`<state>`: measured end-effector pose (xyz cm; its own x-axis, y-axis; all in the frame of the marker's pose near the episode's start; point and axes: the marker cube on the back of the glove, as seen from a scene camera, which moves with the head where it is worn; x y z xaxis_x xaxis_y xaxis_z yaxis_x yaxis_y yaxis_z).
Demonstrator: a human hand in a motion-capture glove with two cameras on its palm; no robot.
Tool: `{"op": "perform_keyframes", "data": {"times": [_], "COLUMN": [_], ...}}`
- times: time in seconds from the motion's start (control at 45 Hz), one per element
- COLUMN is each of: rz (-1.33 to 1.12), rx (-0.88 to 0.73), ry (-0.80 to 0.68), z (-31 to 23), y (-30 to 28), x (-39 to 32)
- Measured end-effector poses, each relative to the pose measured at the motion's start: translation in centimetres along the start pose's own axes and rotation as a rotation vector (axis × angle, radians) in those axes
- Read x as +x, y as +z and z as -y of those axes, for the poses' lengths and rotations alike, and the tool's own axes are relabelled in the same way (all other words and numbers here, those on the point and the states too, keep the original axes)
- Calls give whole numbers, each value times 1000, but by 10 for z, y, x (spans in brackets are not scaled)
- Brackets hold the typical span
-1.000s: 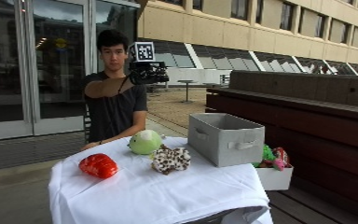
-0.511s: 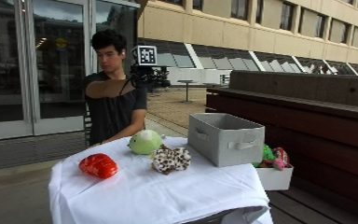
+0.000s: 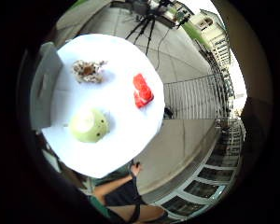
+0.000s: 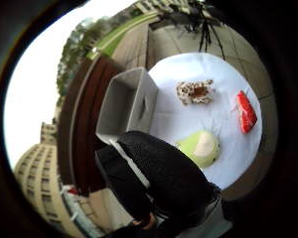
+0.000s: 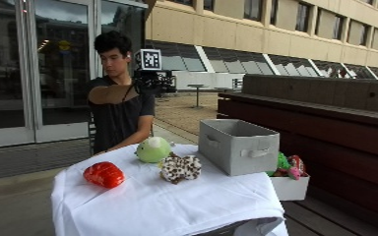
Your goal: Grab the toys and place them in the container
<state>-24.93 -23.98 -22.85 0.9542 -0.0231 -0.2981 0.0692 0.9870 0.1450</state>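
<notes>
Three toys lie on the white-clothed table (image 5: 176,204): a green round plush (image 5: 153,149), a brown-spotted plush (image 5: 180,168) and a red shiny toy (image 5: 104,174). The open grey fabric container (image 5: 238,145) stands at the table's right end. My gloved right hand (image 5: 151,82) is raised at chest height behind the table, well above the toys, holding nothing. Its palm views look down on the green plush (image 3: 88,125) (image 4: 201,148), the spotted plush (image 3: 87,71) (image 4: 195,91), the red toy (image 3: 142,90) (image 4: 246,112) and the container (image 4: 126,101). Black gloved fingers (image 4: 154,178) hang relaxed.
A small white box (image 5: 291,188) with several colourful toys sits on the dark wooden bench (image 5: 346,147) right of the table. The person's bare left hand is low behind the table's far edge. A paved floor surrounds the table.
The raised hand has sunk slightly and stays over the table's far side. The toys and the container have not moved.
</notes>
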Motion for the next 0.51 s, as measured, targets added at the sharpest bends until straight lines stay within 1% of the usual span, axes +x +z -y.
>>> {"op": "perform_keyframes", "data": {"times": [0.289,0.444,0.489,0.511], "rz": [1,3,4,5], "rx": [-3,-11,-41,-79], "ry": [9,3,55,131], "z": [-8,2,4,1], "y": [-3,0,0,-2], "x": [-3,2,0,-4]}}
